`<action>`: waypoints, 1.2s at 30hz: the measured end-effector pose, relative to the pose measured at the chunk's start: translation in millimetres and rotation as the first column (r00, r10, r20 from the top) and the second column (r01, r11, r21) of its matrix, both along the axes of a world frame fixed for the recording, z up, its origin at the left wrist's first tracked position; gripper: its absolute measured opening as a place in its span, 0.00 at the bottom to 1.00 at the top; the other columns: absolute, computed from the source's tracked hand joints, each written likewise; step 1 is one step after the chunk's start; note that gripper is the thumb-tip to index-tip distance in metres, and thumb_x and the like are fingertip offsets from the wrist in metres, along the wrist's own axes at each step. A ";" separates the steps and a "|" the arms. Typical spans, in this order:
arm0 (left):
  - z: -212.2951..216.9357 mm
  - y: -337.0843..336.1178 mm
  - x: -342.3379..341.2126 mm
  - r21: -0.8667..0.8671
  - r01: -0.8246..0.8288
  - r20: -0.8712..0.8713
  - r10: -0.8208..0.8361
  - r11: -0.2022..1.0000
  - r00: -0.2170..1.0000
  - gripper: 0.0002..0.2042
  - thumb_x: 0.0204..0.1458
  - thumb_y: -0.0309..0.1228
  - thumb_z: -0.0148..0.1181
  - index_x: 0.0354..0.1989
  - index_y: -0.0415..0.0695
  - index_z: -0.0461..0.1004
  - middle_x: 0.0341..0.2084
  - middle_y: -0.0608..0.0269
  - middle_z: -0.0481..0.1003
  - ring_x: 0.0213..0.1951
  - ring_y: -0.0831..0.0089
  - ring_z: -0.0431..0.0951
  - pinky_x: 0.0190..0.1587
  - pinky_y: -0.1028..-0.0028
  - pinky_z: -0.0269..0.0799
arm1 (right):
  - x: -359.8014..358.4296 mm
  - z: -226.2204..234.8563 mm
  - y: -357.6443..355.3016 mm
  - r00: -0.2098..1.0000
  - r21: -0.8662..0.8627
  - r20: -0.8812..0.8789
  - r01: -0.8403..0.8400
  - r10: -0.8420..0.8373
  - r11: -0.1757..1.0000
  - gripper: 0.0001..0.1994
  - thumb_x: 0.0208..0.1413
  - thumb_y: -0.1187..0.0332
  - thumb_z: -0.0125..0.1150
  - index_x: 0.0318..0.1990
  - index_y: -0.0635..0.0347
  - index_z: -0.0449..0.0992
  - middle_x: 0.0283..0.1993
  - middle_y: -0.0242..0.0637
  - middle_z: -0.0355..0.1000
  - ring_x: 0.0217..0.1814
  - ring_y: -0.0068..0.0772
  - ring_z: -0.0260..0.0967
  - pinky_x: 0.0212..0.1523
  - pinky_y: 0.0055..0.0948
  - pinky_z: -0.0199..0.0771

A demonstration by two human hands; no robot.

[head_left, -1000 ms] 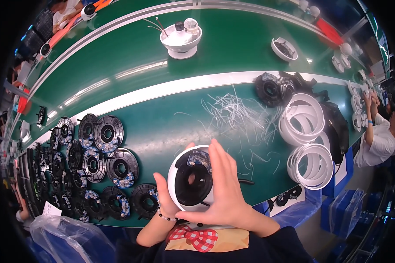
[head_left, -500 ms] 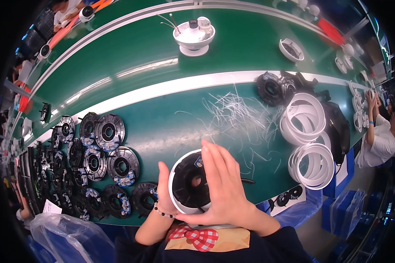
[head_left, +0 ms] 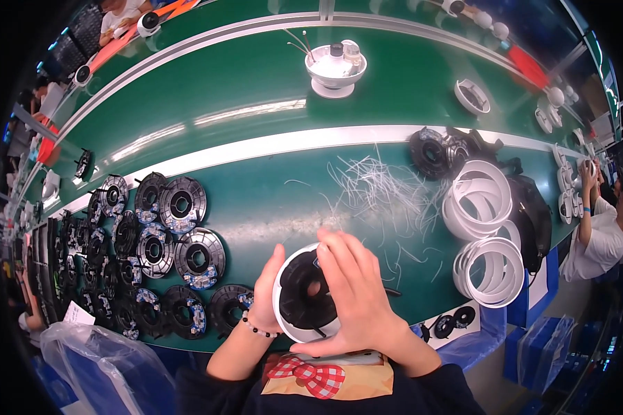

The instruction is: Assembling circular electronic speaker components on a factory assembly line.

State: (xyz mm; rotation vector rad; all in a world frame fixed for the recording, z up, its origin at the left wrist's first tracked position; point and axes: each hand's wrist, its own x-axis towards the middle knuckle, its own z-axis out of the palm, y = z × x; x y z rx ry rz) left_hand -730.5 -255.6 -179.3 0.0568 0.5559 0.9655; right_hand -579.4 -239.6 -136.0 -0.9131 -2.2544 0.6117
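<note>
The white bowl-shaped housing on the green conveyor belt had travelled rightward. Below the belt, the left hand and right hand clasped a white-rimmed black disc, beside stacked black discs.

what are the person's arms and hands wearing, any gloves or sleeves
No gloves: both hands are bare. The left hand has a thin bracelet of dark beads at the wrist. The right hand wears nothing. Both forearms are bare up to dark sleeves near the elbows.
</note>
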 end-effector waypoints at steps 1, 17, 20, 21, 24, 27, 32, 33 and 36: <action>-0.1 -0.3 -0.2 -0.021 0.007 -0.004 -0.007 1.000 1.000 0.33 0.54 0.59 0.26 0.52 0.44 0.64 0.34 0.67 0.73 0.36 0.74 0.72 0.38 0.76 0.69 | 0.4 -0.4 -0.7 1.000 0.002 -0.001 0.000 0.000 1.000 0.56 0.25 0.44 0.69 0.58 0.71 0.48 0.60 0.58 0.50 0.58 0.60 0.50 0.53 0.47 0.52; 21.0 91.8 -54.1 0.151 -0.096 -0.217 0.128 0.984 0.968 0.25 0.48 0.42 0.41 0.47 0.32 0.65 0.43 0.47 0.70 0.44 0.59 0.73 0.51 0.65 0.67 | 4.4 -36.3 11.1 0.978 0.062 -0.180 0.114 -0.101 0.992 0.50 0.41 0.41 0.58 0.62 0.67 0.42 0.64 0.62 0.40 0.65 0.65 0.38 0.60 0.54 0.40; -2.3 144.2 -80.7 0.191 -0.183 -0.406 0.247 0.964 0.880 0.22 0.47 0.40 0.44 0.45 0.35 0.67 0.42 0.49 0.71 0.43 0.61 0.73 0.50 0.63 0.67 | 36.8 -34.9 -26.3 0.960 -0.061 0.260 0.118 -0.099 0.991 0.45 0.32 0.42 0.64 0.55 0.65 0.59 0.62 0.54 0.47 0.63 0.56 0.44 0.59 0.55 0.43; -8.6 164.0 -85.5 0.182 -0.227 -0.437 0.285 0.957 0.853 0.19 0.47 0.39 0.44 0.41 0.36 0.68 0.38 0.52 0.73 0.41 0.63 0.74 0.49 0.64 0.68 | 47.5 -41.6 -39.5 0.933 -0.142 0.349 0.143 -0.086 0.979 0.47 0.30 0.42 0.65 0.56 0.65 0.58 0.61 0.54 0.47 0.63 0.57 0.43 0.59 0.55 0.42; -41.0 225.0 -104.8 0.243 -0.298 -0.486 0.381 0.923 0.786 0.15 0.47 0.38 0.45 0.38 0.41 0.68 0.32 0.57 0.74 0.38 0.65 0.75 0.45 0.61 0.71 | 63.7 -57.6 -76.5 0.842 -0.166 0.521 0.261 -0.140 0.951 0.49 0.28 0.40 0.65 0.56 0.65 0.57 0.60 0.54 0.48 0.62 0.57 0.45 0.58 0.58 0.42; -59.6 270.4 -108.9 0.196 -0.309 -0.680 0.356 0.931 0.641 0.15 0.46 0.38 0.47 0.39 0.41 0.67 0.32 0.58 0.73 0.35 0.67 0.75 0.37 0.66 0.72 | 66.7 -59.2 -77.7 0.816 -0.106 0.539 0.311 -0.208 0.945 0.43 0.30 0.44 0.65 0.52 0.65 0.61 0.53 0.50 0.55 0.56 0.52 0.53 0.53 0.55 0.50; -53.8 307.9 -123.1 0.507 0.016 -0.721 0.434 0.862 -0.540 0.23 0.44 0.40 0.52 0.46 0.37 0.68 0.34 0.54 0.73 0.39 0.61 0.73 0.42 0.70 0.68 | 78.8 -45.6 -63.4 0.857 -0.075 0.464 0.289 -0.223 0.954 0.36 0.31 0.57 0.64 0.51 0.67 0.62 0.48 0.47 0.57 0.50 0.47 0.56 0.51 0.48 0.58; -34.5 301.4 -101.5 0.714 0.208 -0.426 0.651 0.668 -0.628 0.18 0.43 0.34 0.54 0.42 0.38 0.70 0.36 0.51 0.72 0.42 0.57 0.71 0.47 0.67 0.66 | 88.3 -36.8 -60.6 0.870 -0.120 0.446 0.294 -0.213 0.948 0.35 0.30 0.59 0.64 0.50 0.68 0.63 0.45 0.46 0.58 0.47 0.46 0.58 0.47 0.44 0.62; 20.4 293.0 -56.3 0.691 0.665 -0.145 0.956 0.283 -0.257 0.12 0.41 0.25 0.56 0.37 0.40 0.71 0.36 0.54 0.73 0.42 0.60 0.72 0.44 0.69 0.68 | 126.4 6.7 -42.3 0.870 -0.021 0.440 0.257 -0.222 0.966 0.34 0.30 0.57 0.65 0.48 0.66 0.66 0.42 0.46 0.63 0.43 0.46 0.63 0.42 0.39 0.67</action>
